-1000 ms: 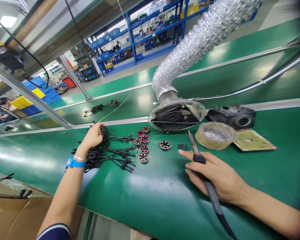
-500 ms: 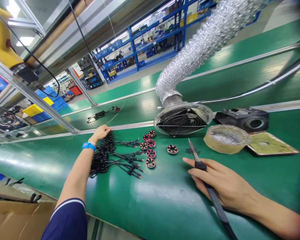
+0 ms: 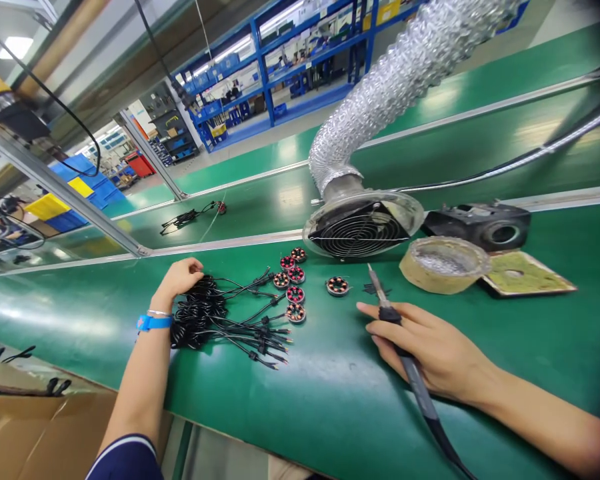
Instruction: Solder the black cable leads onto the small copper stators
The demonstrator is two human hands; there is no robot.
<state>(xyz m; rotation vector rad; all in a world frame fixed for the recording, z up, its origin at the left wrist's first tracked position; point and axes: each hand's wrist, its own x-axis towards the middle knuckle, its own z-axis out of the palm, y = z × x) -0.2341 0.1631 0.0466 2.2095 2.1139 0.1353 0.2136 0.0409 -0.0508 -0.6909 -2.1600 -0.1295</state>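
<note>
My left hand, with a blue wristband, is closed at the upper edge of a pile of coiled black cables. Its curled fingers grip a cable, though the grip itself is mostly hidden. The cables' stripped ends fan rightward, toward several small motor stators with red or copper-coloured windings. A single stator lies apart, to the right of that cluster. My right hand is wrapped around a soldering iron, its tip pointing up and left, close to the lone stator and some short black pieces.
A fume extractor fan with a silver flexible duct stands behind the stators. Right of it are a tape roll, a black holder and a yellowish sponge in a tray. Another cable with a stator lies beyond the metal rail.
My left hand has drawn back slightly toward me and left, and the upper cables have shifted and spread. My right hand keeps the soldering iron in much the same place. The view has shifted a little.
</note>
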